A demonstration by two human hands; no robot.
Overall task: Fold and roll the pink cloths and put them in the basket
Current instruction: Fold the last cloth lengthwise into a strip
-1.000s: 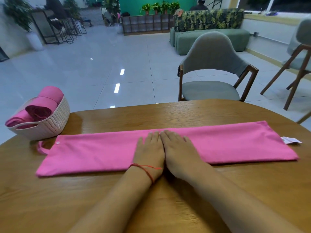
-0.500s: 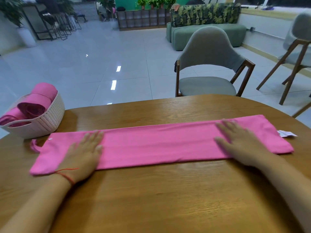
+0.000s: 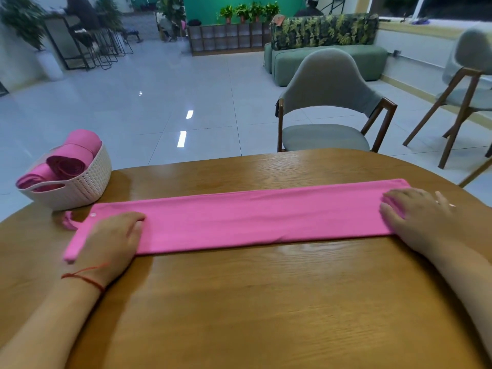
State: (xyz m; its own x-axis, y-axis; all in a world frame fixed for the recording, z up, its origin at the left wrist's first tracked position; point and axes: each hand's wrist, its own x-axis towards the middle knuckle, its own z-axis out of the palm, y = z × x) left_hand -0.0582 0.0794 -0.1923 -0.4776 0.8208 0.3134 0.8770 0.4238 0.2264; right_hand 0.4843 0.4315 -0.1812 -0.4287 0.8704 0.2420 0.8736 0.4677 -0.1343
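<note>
While my left hand (image 3: 111, 235) and right hand (image 3: 423, 217) press flat and open on its two ends, gripping nothing, the pink cloth (image 3: 253, 217) lies across mid-frame on the table (image 3: 266, 302), a smooth, long folded strip, not yet rolled. Farther off, at middle left, the basket (image 3: 80, 187) already holds several rolled cloths (image 3: 72, 161).

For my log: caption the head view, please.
Left hand and right hand rest on the ends of a folded pink cloth on the wooden table; basket of rolled cloths at left.

Pink cloth (image 3: 255, 217) folded flat lengthwise; rolled cloths (image 3: 70, 161) in basket (image 3: 85, 183).
</note>
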